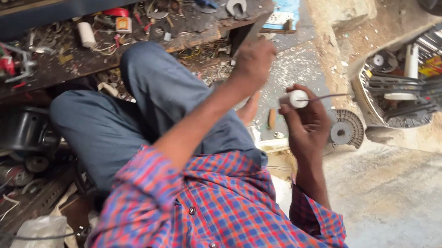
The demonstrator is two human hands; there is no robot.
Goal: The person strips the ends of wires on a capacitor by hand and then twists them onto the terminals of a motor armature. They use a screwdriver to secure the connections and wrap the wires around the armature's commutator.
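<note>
Cluttered repair spot: concrete floor (414, 215), dusty, with a low dark wooden bench (187, 27) strewn with wire scraps and small parts. View is tilted; person sits cross-legged in grey trousers (123, 114) and a red-blue checked shirt (222, 217).

Right hand (308, 122): fingers closed around a small white cylindrical part (296, 98), held at the fingertips, raised above the floor. A thin grey wire (328, 97) runs out of the part toward the right, toward the fan.

Left hand (254, 59): fist closed on a flat dark tool (253, 32), blade-like, pointing up and away toward the bench edge. Can't tell exactly what tool it is. The two hands are near each other, not touching; tool tip is well clear of the white part.

Around:
- dismantled fan (428, 80) lying on the floor at right, grille and grey blades visible
- round ribbed grey disc (345, 129) just beside the right hand, on the floor
- open-end spanner (236, 0) on the bench top
- light blue flat box (286, 2) next to spanner
- white roll (85, 34) on bench, left
- dark motor-like housings (18, 130) piled at lower left
</note>
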